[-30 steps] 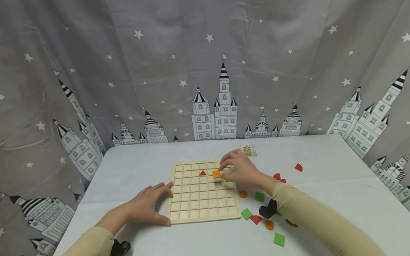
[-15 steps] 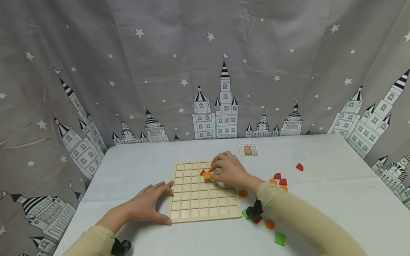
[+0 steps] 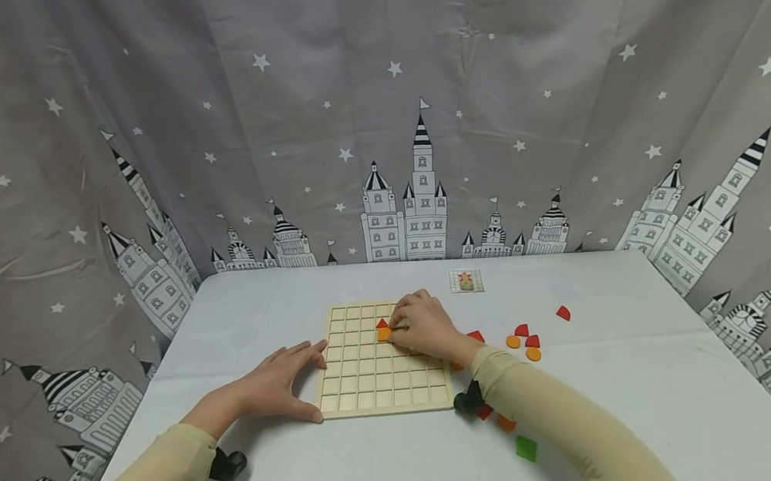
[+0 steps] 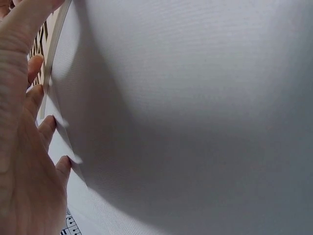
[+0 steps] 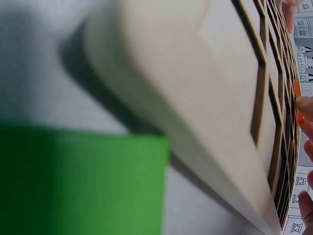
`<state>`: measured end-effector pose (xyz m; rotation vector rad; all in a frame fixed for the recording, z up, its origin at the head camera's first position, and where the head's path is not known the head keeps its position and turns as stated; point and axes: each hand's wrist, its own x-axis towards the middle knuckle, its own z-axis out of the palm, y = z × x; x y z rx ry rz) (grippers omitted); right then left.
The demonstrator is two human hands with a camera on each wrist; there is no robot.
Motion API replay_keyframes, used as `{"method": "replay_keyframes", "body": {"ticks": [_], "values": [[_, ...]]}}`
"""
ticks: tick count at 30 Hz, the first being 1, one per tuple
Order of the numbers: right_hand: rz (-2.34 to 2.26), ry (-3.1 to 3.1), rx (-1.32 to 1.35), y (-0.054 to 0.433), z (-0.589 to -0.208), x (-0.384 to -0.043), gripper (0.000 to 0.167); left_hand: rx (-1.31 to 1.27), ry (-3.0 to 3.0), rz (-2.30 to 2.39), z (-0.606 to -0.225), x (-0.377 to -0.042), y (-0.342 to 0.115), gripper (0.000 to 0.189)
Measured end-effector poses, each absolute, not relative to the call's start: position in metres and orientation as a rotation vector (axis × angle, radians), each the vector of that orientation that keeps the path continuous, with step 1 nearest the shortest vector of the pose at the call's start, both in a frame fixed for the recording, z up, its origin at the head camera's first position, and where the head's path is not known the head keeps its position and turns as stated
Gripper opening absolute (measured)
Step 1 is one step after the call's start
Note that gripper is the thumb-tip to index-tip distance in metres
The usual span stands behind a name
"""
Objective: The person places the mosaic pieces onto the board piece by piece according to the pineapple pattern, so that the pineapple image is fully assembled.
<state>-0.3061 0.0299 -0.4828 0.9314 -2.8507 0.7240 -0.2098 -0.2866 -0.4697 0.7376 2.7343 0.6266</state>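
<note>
A pale wooden grid board (image 3: 388,410) lies flat on the white table. My left hand (image 3: 277,382) rests along its left edge with the fingers and thumb spread; in the left wrist view the fingertips (image 4: 48,128) lie near that edge. Over the board's upper part, my right hand (image 3: 427,328) pinches an orange square tile (image 3: 384,335) by its right side. A red triangle tile (image 3: 383,323) sits in the grid just beyond the orange square. In the right wrist view the orange square (image 5: 298,100) shows at the far right against the fingertips.
A small patterned picture card (image 3: 466,281) lies behind the board. Right of the board are several red, orange and green pieces, among them a red quarter-circle (image 3: 563,313) and a green square (image 3: 526,448). A grey castle-print curtain (image 3: 281,165) hangs behind the table.
My right hand has moved left with the orange square, bringing it from the right of the red triangle to directly below it. The left hand has stayed in place.
</note>
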Motion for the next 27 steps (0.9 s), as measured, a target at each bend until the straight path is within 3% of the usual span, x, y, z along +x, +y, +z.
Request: {"method": "replay_keyframes", "body": {"ticks": [27], "values": [[0.730, -2.840, 0.943, 0.0306, -0.4864, -0.3086, 0.018, 0.704, 2.734, 0.626, -0.4693, -0.2098, -0.2851, 0.073]]}}
